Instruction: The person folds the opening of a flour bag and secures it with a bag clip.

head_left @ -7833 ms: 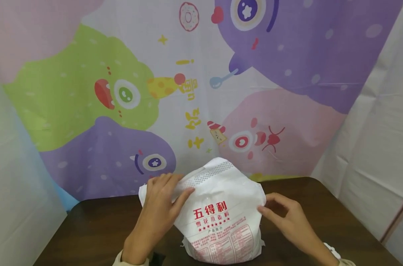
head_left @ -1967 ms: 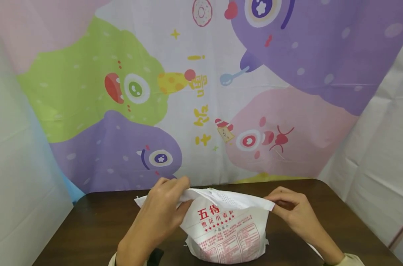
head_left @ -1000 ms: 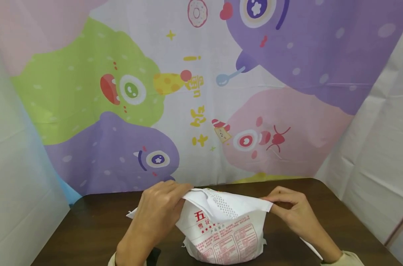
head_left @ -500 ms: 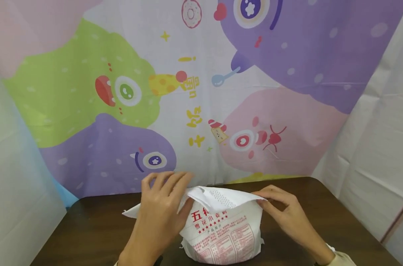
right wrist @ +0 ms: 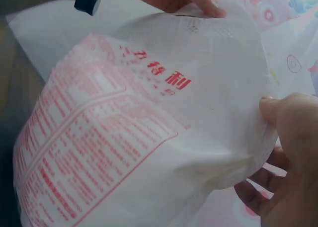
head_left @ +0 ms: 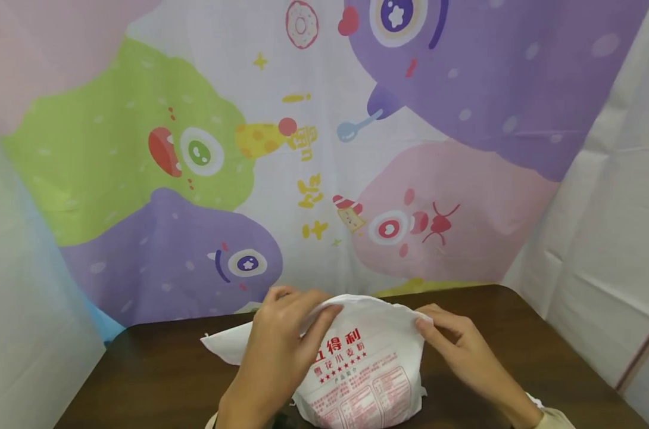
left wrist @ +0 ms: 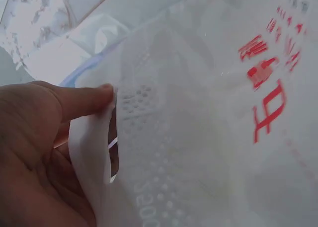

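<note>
A white flour bag [head_left: 364, 351] with red Chinese lettering stands on the dark wooden table [head_left: 517, 333], full at the bottom and slack at the top. My left hand [head_left: 281, 351] pinches its top edge left of the middle, thumb on the printed front and fingers behind. In the left wrist view, the thumb [left wrist: 87, 102] presses beside a slit in the dotted top band. At the upper right corner, my right hand [head_left: 461, 345] pinches the bag's edge between thumb and fingers. A loose white corner of the bag sticks out left of my left wrist.
A cloth backdrop [head_left: 314, 256] with cartoon monsters hangs right behind the table's far edge. Pale cloth walls rise on the left [head_left: 30, 298] and right [head_left: 587, 268]. A dark band [right wrist: 88, 2] sits at the left wrist.
The bag's top edge, folded forward over the lettering a moment ago, now stands up and shows more print. My left hand has shifted right along the edge; the right hand keeps its corner.
</note>
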Action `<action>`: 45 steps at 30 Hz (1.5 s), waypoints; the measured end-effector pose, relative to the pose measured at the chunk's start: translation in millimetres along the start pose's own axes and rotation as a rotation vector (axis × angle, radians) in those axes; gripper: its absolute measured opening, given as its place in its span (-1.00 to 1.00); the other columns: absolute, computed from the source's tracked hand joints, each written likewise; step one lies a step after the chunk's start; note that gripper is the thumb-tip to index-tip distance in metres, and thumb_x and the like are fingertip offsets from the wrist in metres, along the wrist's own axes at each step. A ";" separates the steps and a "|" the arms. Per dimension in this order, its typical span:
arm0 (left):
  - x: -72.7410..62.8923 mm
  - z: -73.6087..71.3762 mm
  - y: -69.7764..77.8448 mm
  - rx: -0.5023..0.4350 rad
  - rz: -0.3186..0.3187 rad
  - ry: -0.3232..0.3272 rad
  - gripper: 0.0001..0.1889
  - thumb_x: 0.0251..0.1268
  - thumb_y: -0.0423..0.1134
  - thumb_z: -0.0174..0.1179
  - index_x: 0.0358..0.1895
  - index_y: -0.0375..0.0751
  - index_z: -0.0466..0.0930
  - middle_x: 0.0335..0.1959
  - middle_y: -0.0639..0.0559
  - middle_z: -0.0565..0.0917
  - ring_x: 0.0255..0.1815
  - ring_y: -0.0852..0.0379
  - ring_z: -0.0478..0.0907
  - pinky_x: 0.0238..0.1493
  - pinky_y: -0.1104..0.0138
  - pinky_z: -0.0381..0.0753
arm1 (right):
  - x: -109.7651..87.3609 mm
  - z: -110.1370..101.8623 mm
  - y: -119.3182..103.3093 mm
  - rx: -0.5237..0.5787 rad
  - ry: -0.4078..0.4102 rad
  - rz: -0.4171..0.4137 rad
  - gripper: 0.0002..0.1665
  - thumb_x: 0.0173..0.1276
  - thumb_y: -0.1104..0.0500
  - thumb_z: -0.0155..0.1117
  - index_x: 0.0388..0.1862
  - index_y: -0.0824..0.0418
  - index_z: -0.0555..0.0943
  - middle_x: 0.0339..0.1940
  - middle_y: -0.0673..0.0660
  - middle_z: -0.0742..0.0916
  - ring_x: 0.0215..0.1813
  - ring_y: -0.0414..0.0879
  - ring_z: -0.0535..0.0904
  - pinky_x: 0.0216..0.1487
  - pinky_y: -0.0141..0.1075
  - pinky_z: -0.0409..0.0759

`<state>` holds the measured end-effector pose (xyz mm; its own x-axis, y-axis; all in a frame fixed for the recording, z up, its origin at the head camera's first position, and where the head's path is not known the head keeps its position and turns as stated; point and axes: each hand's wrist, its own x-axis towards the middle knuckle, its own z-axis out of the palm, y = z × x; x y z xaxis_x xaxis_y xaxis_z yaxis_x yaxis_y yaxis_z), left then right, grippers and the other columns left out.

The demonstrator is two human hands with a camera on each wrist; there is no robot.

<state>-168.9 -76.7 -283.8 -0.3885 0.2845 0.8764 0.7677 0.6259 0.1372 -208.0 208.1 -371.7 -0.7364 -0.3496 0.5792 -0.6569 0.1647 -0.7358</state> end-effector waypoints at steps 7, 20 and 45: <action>0.6 4.1 -0.8 -0.021 -0.182 0.033 -0.93 0.16 -0.31 0.42 -0.42 -0.06 0.73 -0.55 0.25 0.69 -0.48 0.19 0.47 -0.34 0.32 0.46 | -1.2 4.7 0.3 0.073 -0.020 0.053 -0.71 0.52 0.39 0.03 -0.05 0.19 0.69 -0.12 0.11 0.70 -0.08 -0.13 0.59 -0.07 -0.30 0.56; 7.7 6.7 -18.1 -0.230 -0.493 -0.065 -0.87 0.21 -0.36 0.33 -0.49 -0.11 0.70 -0.60 0.19 0.62 -0.54 0.27 0.50 -0.48 0.35 0.49 | 0.8 13.6 -4.7 0.186 0.026 0.111 -0.76 0.54 0.36 0.01 -0.17 0.27 0.66 -0.28 0.10 0.70 -0.23 -0.18 0.61 -0.23 -0.27 0.61; -5.4 3.6 -12.6 0.109 -0.355 -0.005 -0.87 0.26 -0.20 0.34 -0.42 -0.10 0.65 -0.64 0.09 0.64 -0.52 -0.02 0.57 -0.40 0.08 0.49 | 2.6 -4.1 -1.3 0.016 0.116 0.123 -0.84 0.46 0.32 0.20 -0.06 0.24 0.67 -0.20 0.11 0.74 -0.21 -0.13 0.65 -0.15 -0.31 0.63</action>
<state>-178.3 -83.5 -291.9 -0.6239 0.0393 0.7806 0.5258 0.7600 0.3820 -209.7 210.8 -367.8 -0.8256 -0.2184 0.5203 -0.5585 0.1849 -0.8086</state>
